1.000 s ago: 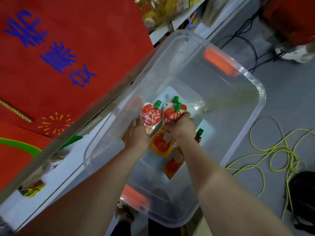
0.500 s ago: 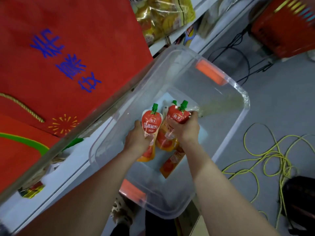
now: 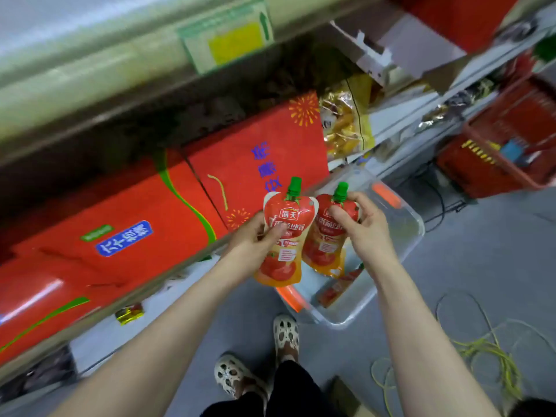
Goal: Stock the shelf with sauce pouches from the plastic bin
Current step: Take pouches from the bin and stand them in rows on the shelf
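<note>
Head view: the left hand point(image 3: 255, 242) is gripping one sauce pouch point(image 3: 284, 236) upright (green cap up), thumb lying across its front. The right hand point(image 3: 365, 233) is pinching a second pouch point(image 3: 326, 242) just beside it. Both are hanging above the plastic bin point(image 3: 416, 236) on the floor, where a third pouch point(image 3: 340, 285) is lying, near the red boxes point(image 3: 144, 224) on the shelf point(image 3: 90, 91).

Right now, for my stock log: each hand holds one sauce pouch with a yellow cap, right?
No, the caps are green, not yellow. The head view shows the left hand gripping the left pouch and the right hand gripping the right pouch.
</note>
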A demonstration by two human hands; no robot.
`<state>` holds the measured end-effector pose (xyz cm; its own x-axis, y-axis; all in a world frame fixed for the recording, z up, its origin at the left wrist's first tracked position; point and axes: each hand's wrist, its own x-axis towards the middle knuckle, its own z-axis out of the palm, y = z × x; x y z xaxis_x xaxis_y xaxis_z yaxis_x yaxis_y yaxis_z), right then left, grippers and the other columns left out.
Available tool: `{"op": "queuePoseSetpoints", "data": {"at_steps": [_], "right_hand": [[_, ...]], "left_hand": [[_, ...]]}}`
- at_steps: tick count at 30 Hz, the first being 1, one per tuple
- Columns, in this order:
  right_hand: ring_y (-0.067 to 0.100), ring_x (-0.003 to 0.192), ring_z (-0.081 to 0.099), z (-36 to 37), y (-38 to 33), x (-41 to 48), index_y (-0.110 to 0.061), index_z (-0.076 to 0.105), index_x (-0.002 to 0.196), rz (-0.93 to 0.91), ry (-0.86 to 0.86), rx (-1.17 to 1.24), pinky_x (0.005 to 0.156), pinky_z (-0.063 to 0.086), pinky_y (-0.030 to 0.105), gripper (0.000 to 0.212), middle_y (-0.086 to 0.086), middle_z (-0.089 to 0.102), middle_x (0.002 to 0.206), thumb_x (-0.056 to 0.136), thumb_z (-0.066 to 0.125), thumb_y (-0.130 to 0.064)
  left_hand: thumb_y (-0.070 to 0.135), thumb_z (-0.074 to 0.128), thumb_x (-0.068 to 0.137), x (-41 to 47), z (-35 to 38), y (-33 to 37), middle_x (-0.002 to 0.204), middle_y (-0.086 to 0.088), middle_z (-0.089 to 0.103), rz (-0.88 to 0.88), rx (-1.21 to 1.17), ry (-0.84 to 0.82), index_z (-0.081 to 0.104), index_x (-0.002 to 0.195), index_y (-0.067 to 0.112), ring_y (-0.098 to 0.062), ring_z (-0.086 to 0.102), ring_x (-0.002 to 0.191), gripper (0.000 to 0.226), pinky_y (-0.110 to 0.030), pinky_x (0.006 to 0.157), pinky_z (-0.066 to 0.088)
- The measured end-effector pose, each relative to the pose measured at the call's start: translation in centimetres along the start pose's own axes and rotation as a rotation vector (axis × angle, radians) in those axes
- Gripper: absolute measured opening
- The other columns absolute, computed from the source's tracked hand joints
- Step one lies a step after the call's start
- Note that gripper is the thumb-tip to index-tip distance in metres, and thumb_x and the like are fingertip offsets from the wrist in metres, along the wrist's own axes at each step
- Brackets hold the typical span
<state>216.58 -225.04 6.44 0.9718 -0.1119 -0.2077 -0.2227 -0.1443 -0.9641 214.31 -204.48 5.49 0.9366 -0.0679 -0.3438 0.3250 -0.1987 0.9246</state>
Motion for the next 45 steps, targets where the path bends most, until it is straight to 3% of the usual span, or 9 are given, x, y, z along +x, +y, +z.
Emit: {"op": "queuePoseSetpoints", "data": {"at_steps": [4,9,14,18,21,25,32,39,45], "right_hand": [[0.013,0.08,0.067,2.9,-9.0,-3.1,-0.028,0.065,0.093,-0.18,-0.079,0.074,0.071,0.056,0.029,0.019,-0.003,0.074,0.088,0.088,0.071,-0.011],[0.002,0.063,0.06,5.7,-20.5,-6.1,-0.025,0.066,0.085,-0.459,-0.161,0.121,0.062,0.051,0.018,0.02,-0.012,0.069,0.069,0.079,0.076,-0.008],[0.015,0.077,0.06,8.8,-30.5,-6.4,-0.025,0.071,0.091,-0.652,-0.284,0.087,0.074,0.052,0.03,0.023,-0.003,0.07,0.081,0.079,0.079,-0.007],[0.004,0.072,0.06,12.6,-37.7,-4.1,-0.019,0.07,0.091,-0.779,-0.333,0.067,0.071,0.05,0.021,0.022,-0.013,0.071,0.076,0.078,0.079,-0.003],[0.008,0.071,0.058,15.6,-41.5,-0.1,-0.025,0.07,0.088,-0.782,-0.369,0.017,0.065,0.047,0.021,0.022,-0.002,0.067,0.08,0.077,0.082,-0.009],[-0.004,0.06,0.058,20.5,-44.0,7.9,-0.016,0.068,0.105,-0.68,-0.396,-0.081,0.049,0.041,0.013,0.031,-0.004,0.065,0.085,0.077,0.081,-0.013],[0.025,0.099,0.066,28.7,-43.9,18.8,-0.016,0.065,0.112,-0.612,-0.464,-0.15,0.07,0.059,0.036,0.033,0.003,0.065,0.103,0.081,0.077,-0.015],[0.027,0.101,0.065,33.4,-44.5,23.9,-0.012,0.065,0.111,-0.589,-0.506,-0.144,0.079,0.058,0.037,0.027,0.005,0.064,0.105,0.085,0.073,-0.013],[0.023,0.098,0.063,35.2,-44.6,25.3,-0.011,0.061,0.119,-0.699,-0.436,-0.176,0.082,0.058,0.039,0.034,0.002,0.061,0.106,0.087,0.071,-0.014]], "left_hand": [[0.015,0.059,0.094,-5.4,-6.0,6.0,0.097,-0.005,0.073,0.2,-0.096,0.063,0.064,0.104,0.016,-0.017,0.068,0.089,0.011,-0.039,0.084,0.054],[0.018,0.06,0.093,-10.9,-12.4,13.5,0.094,0.005,0.075,0.429,-0.166,0.193,0.066,0.102,0.021,-0.009,0.07,0.088,0.011,-0.029,0.084,0.056],[0.023,0.063,0.089,-13.2,-17.8,19.2,0.092,0.001,0.075,0.584,-0.295,0.321,0.068,0.094,0.024,-0.014,0.07,0.087,0.007,-0.031,0.078,0.055],[0.017,0.056,0.095,-13.1,-22.7,22.6,0.101,-0.002,0.073,0.687,-0.279,0.431,0.065,0.105,0.022,-0.018,0.069,0.095,0.014,-0.035,0.084,0.056],[0.017,0.055,0.096,-11.7,-26.0,24.1,0.103,0.0,0.074,0.699,-0.31,0.551,0.063,0.11,0.02,-0.017,0.069,0.097,0.017,-0.034,0.083,0.055],[0.022,0.057,0.095,-8.9,-29.3,24.8,0.112,0.0,0.072,0.65,-0.34,0.699,0.061,0.119,0.018,-0.017,0.068,0.105,0.025,-0.041,0.092,0.054],[0.026,0.058,0.095,-4.3,-30.7,24.4,0.116,0.004,0.07,0.562,-0.316,0.794,0.059,0.124,0.021,-0.013,0.066,0.108,0.03,-0.044,0.095,0.053],[0.02,0.056,0.094,-2.2,-30.8,24.9,0.114,0.004,0.071,0.579,-0.288,0.752,0.06,0.121,0.02,-0.011,0.067,0.106,0.028,-0.026,0.085,0.055],[0.014,0.054,0.095,-1.4,-30.6,24.8,0.113,-0.002,0.071,0.595,-0.319,0.727,0.059,0.123,0.012,-0.016,0.068,0.105,0.028,-0.027,0.084,0.055]]}}
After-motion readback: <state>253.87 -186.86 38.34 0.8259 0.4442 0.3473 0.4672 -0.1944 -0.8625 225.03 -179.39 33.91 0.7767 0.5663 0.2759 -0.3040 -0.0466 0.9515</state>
